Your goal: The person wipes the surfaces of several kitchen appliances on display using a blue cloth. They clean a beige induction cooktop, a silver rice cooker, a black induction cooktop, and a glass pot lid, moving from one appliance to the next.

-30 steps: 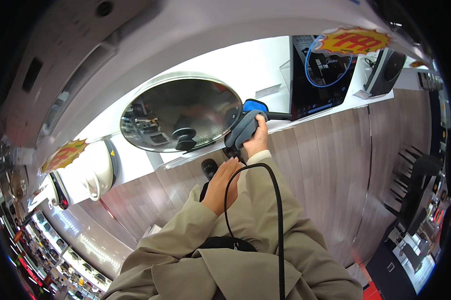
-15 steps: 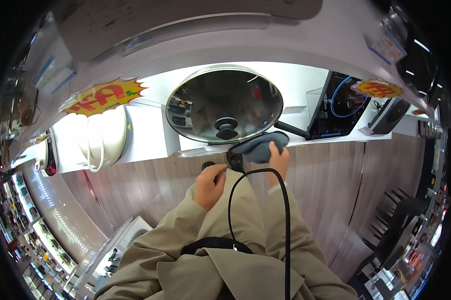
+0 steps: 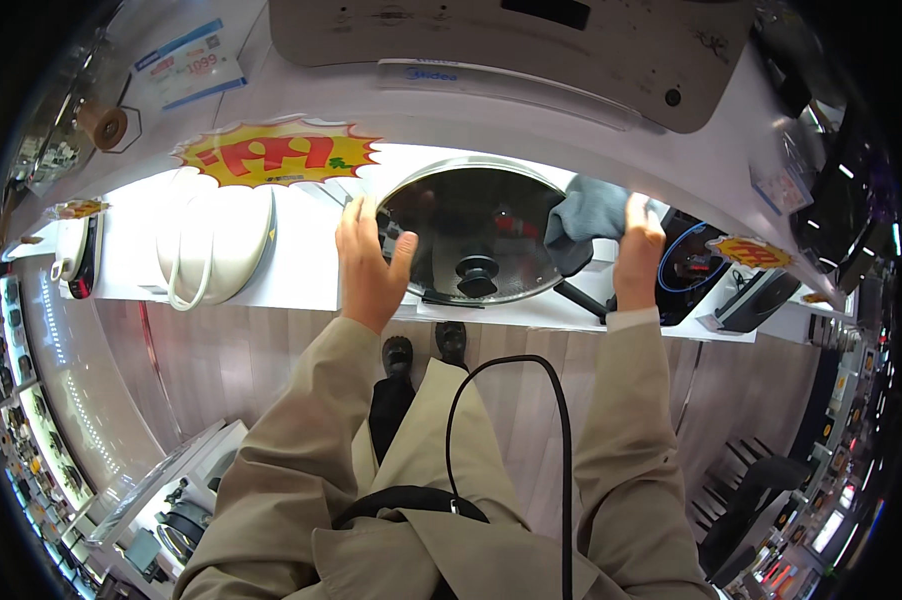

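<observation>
A wide pan with a dark glass lid [image 3: 441,225] stands on the white lower shelf; its black knob [image 3: 477,268] is on the lid and its black handle [image 3: 583,300] points right toward me. At the pan's left rim my left hand [image 3: 369,262] is raised, fingers stretched and thumb apart, with nothing in it. Whether its fingertips touch the rim, I cannot tell. My right hand [image 3: 638,262] grips a blue-grey cloth [image 3: 596,210], which hangs over the lid's right edge.
Left of the pan sits a rounded cream appliance [image 3: 226,245]. A black cooktop [image 3: 689,262] lies to the right. Above, the upper shelf carries a grey-brown appliance [image 3: 501,65], and a yellow burst-shaped sign [image 3: 271,155] hangs at its edge. A black cable [image 3: 561,430] loops before my body.
Both hands have reached forward and apart, the left to the pan's left rim. My right hand has carried the cloth from the pan's near side to the lid's right edge. The view has shifted.
</observation>
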`<state>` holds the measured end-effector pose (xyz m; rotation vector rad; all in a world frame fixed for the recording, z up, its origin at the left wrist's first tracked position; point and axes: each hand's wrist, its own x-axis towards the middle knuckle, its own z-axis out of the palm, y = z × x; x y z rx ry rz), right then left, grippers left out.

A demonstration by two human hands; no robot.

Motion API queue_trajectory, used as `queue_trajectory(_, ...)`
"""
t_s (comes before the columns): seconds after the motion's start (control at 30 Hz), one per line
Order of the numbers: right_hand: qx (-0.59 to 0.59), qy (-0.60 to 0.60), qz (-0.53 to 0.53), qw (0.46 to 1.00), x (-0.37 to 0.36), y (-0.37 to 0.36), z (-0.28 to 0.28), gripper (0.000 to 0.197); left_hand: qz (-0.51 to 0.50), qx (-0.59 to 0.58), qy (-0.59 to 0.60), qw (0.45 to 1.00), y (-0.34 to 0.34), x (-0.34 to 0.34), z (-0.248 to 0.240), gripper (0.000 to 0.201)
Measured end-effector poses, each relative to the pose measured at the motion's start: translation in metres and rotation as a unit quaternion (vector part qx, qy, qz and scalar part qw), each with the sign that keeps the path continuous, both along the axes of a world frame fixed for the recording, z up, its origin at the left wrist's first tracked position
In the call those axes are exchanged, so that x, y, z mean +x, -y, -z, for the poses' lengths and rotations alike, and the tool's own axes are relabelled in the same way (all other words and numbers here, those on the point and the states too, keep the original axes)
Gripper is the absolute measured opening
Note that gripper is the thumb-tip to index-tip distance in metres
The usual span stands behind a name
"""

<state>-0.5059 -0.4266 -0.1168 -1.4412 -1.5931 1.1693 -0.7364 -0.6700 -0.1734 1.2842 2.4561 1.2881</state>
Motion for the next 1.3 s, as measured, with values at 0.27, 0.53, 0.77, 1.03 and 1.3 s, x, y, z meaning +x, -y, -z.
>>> queue_trajectory(0.27, 0.083, 0.376, -0.316, 0.867, -0.102, -0.024, -0.039, 0.055, -0.046, -0.040, 0.259, 0.964, 0.026, -0.004, 0.061, 0.050)
queue_trajectory(0.53, 0.094, 0.311, -0.527, 0.785, -0.175, 0.001, -0.037, 0.053, -0.070, 0.007, 0.251, 0.965, 0.012, -0.005, 0.054, 0.039)
queue_trajectory(0.77, 0.002, 0.262, -0.466, 0.845, -0.130, -0.025, -0.033, 0.050, -0.128, 0.017, 0.288, 0.949, 0.003, -0.005, 0.049, 0.030)
queue_trajectory(1.03, -0.222, -0.072, -0.221, 0.947, -0.009, -0.045, 0.050, 0.044, -0.145, 0.038, 0.293, 0.944, 0.004, -0.003, 0.063, 0.032)
queue_trajectory(1.3, -0.347, -0.235, -0.064, 0.906, 0.044, -0.015, 0.119, 0.047, -0.156, 0.078, 0.325, 0.930, 0.006, 0.000, 0.082, 0.033)
